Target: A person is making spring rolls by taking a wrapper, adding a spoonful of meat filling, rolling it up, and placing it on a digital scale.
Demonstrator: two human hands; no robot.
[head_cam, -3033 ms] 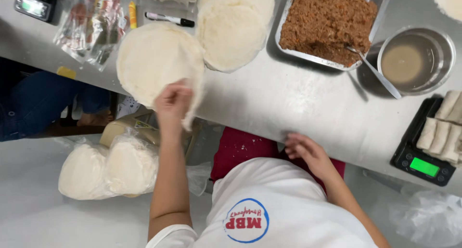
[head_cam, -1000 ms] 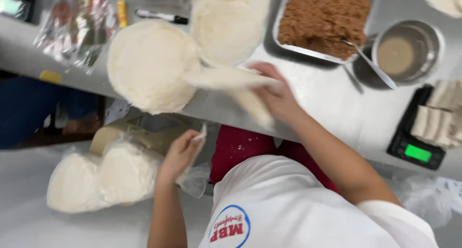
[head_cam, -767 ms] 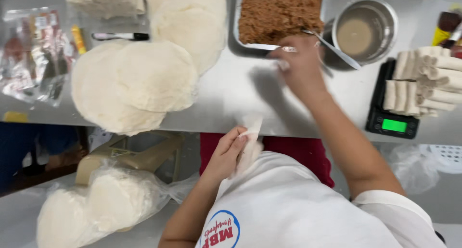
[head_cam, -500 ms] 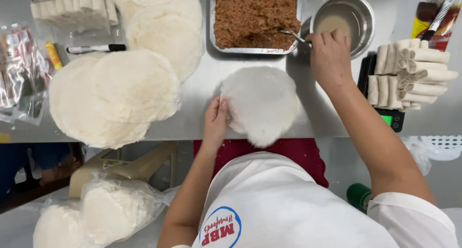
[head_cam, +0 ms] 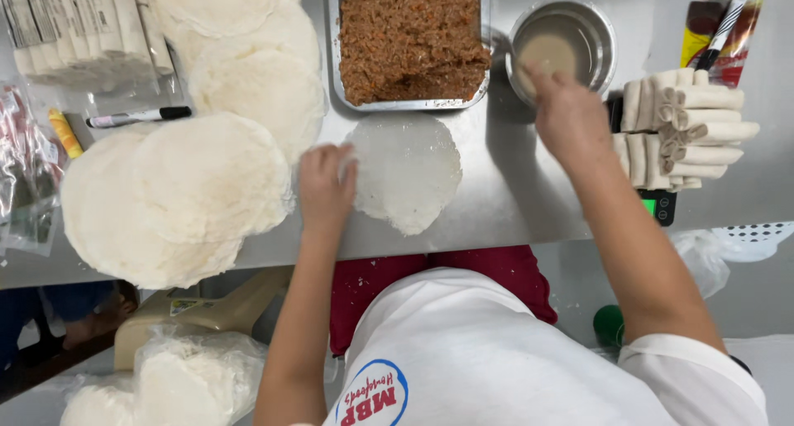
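**Wrapper laid flat, fingers at the bowl**

Single round wrapper (head_cam: 405, 171) lies flat on the steel surface (head_cam: 513, 203), just below the filling tray (head_cam: 411, 41). Left hand (head_cam: 325, 186) rests fingers-down on the wrapper's left edge, pinning it. Right hand (head_cam: 571, 120) is right of the tray at the metal bowl (head_cam: 564, 45) of cloudy liquid, fingertips over its rim; pinch or dip, cannot tell. Step looks like wetting before filling; next move likely needs mince placed on the sheet. Left of the tray: wrapper stacks (head_cam: 190, 194), black marker (head_cam: 136, 116), clear printed bags (head_cam: 29, 178). Right of the bowl: finished rolls (head_cam: 686, 124) on a scale, red-yellow packet (head_cam: 715, 25).
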